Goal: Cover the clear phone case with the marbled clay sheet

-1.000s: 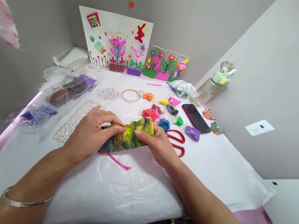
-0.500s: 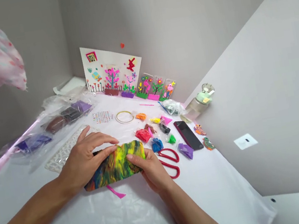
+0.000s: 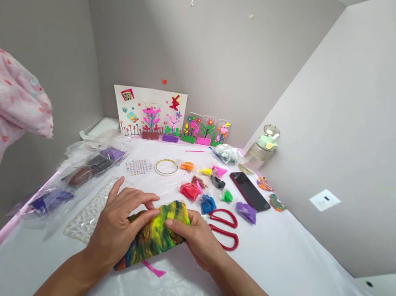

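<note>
A flat rectangular marbled clay piece [image 3: 153, 242], streaked yellow, green, blue and orange, is held above the white-covered table. My right hand [image 3: 201, 239] is closed around its right end, thumb flat on the face. At the upper edge, my left hand [image 3: 113, 223] pinches with thumb and bent index finger, while another finger sticks up. Its lower left corner pokes out below my left wrist. Beneath it, a pink strip [image 3: 154, 269] lies on the cover. Red-handled scissors [image 3: 224, 225] lie just right of my right hand, their blades mostly hidden.
Small bags of coloured clay, such as red [image 3: 189, 191], blue [image 3: 208, 203] and purple [image 3: 246, 212], lie beyond my hands. A phone [image 3: 250, 191] and a bottle [image 3: 260, 152] stand to the right. Bagged clay [image 3: 80, 176] and a textured sheet [image 3: 89, 213] lie left; decorated panels [image 3: 153, 110] lean at the back.
The view has tipped upward, so the table sits lower in the picture. My left index finger has bent more at the clay piece's top edge. Both hands keep their hold.
</note>
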Demonstrator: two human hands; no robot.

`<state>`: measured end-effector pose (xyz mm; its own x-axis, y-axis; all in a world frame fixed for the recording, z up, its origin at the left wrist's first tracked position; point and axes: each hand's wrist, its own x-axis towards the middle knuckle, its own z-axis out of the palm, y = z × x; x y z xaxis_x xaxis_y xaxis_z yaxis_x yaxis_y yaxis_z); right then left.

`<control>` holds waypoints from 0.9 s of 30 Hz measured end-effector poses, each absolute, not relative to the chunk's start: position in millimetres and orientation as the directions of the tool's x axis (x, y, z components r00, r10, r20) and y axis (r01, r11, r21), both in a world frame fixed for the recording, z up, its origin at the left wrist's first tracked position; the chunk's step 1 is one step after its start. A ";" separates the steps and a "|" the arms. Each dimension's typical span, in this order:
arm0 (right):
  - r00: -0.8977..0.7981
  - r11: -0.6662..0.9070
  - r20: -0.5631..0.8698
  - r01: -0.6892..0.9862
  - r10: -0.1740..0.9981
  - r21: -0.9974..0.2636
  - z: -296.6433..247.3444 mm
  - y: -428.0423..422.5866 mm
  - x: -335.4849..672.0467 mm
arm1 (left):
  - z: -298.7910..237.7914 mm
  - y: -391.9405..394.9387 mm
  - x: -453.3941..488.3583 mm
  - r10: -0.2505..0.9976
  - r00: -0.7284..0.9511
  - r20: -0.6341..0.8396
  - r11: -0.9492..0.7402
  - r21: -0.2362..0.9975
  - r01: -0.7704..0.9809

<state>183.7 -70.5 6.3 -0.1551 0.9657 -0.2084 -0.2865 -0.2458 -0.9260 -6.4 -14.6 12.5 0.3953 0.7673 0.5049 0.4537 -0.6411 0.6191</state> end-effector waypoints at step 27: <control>-0.204 -0.274 -0.231 -0.217 0.951 -0.937 0.0 -70.8 184.1 | 8.9 3.5 -19.9 0.774 0.625 0.105 -0.422 0.821 0.384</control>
